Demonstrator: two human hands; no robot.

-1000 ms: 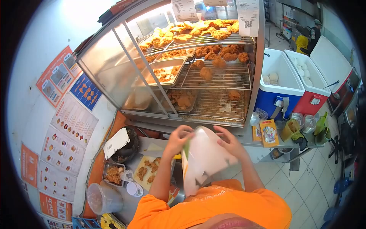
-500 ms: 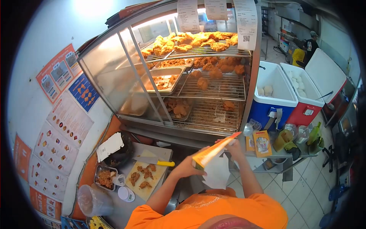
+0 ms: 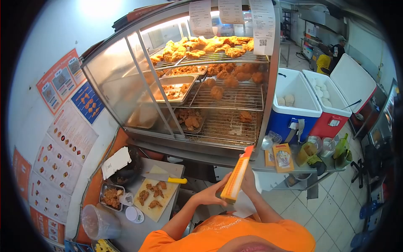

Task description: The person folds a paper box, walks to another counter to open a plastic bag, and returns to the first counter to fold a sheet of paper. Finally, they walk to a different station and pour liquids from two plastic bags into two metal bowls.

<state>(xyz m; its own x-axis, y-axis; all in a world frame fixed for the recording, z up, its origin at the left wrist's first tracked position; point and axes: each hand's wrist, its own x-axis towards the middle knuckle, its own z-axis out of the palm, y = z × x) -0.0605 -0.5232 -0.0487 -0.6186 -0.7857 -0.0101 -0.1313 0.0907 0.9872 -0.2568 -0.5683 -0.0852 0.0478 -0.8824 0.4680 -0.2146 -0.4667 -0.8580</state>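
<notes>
In front of my chest is an orange and yellow cardboard box [image 3: 236, 178] with a red end, seen nearly edge-on and tilted upward. My left hand [image 3: 214, 192] grips its lower left side. On the other side, my right hand [image 3: 248, 181] holds against the box, its fingers largely hidden behind it. A white sheet of paper [image 3: 245, 206] hangs below, partly covered by the box and my right forearm. Left of my hands, a knife with a yellow handle [image 3: 177, 180] lies by a cutting board [image 3: 147, 206] bearing several fried chicken pieces [image 3: 156, 190].
A glass display cabinet [image 3: 184, 136] with fried chicken on racks stands ahead. Blue [image 3: 289, 122] and red [image 3: 331, 126] coolers stand open at right, behind a yellow carton [image 3: 283, 157]. A small scale [image 3: 134, 214] and plastic tub [image 3: 100, 222] sit at left. A person [image 3: 337, 51] is far back.
The box has turned more edge-on and upright, its red end swinging left. My right hand has moved left and down beside it, and less of the paper shows.
</notes>
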